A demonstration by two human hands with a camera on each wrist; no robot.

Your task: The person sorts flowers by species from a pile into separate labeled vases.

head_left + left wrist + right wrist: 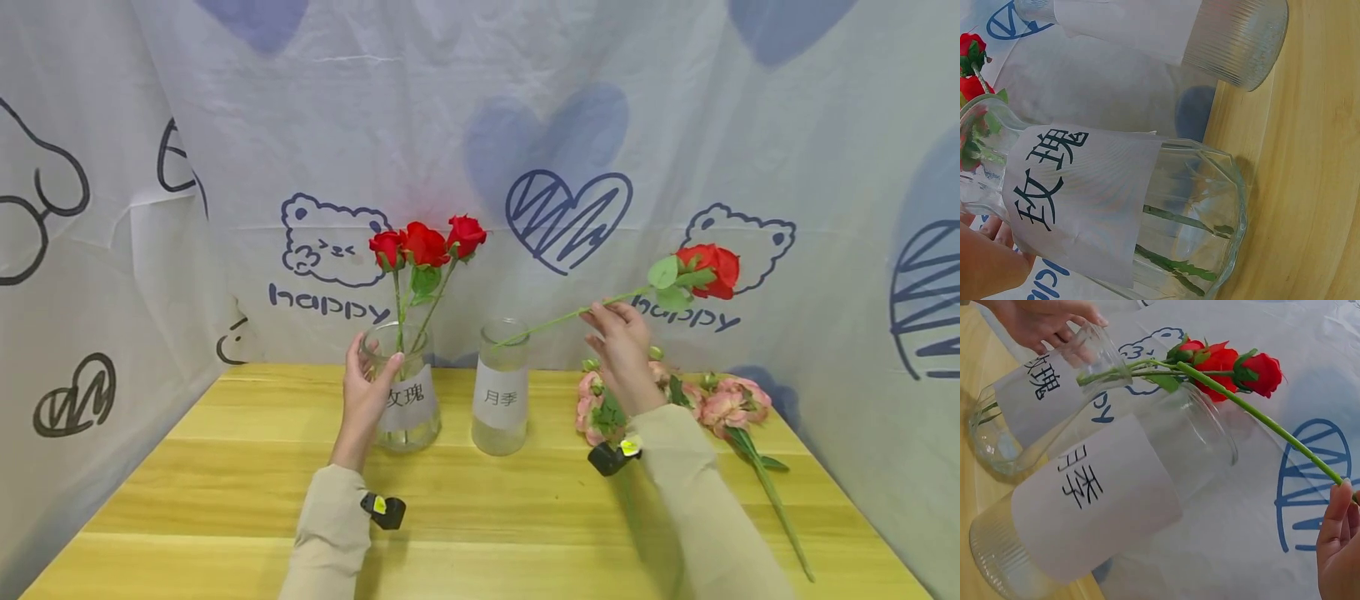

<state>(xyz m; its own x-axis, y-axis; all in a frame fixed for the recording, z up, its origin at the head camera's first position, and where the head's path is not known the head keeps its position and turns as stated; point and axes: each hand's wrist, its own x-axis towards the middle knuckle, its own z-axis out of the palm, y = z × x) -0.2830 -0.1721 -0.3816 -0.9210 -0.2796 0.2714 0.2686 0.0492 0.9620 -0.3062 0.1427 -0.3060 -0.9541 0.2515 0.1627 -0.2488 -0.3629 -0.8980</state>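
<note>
My left hand [364,397] grips the neck of a glass vase [412,437] with a white paper label, thumb in front and fingers behind. Several red roses [426,244] stand in that vase, their stem ends visible through its glass in the left wrist view. Between thumb and fingers, my right hand [624,350] pinches the green stem [1260,412] of another red rose [718,271]. This rose is held up at a slant, bloom to the right, its lower stem end overlapping the mouth of a second labelled glass vase [500,439] in the head view.
Pink flowers [731,407] with green stems lie on the right of the wooden table [480,525], partly behind my right forearm. A white cloth [450,100] with blue hearts and bear drawings hangs behind the table and along its sides.
</note>
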